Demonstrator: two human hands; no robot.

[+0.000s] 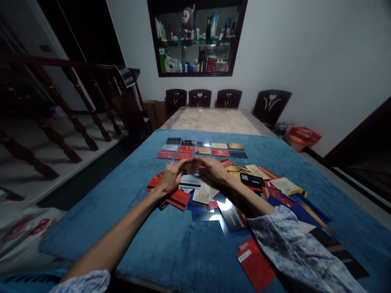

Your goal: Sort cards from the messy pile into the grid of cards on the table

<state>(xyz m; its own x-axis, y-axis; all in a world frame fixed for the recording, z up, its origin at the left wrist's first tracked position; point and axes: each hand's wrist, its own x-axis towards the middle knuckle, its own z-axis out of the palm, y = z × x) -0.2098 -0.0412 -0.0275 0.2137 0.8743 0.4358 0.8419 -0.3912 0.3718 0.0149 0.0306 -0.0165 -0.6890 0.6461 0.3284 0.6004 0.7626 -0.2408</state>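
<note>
Right hand [214,169] partly covers brown card [192,166]; print illegible.

Niche [195,75]: I am seeing a purple plush toy [187,24] sitting inside.
Chairs [194,97]: four are standing ahead of me.
Railing [65,62]: running along my left.
Red bag [304,133]: resting low on my right.

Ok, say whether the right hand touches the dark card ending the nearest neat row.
Apart: the head view shows blue cloth between the right hand and the dark card.
</note>
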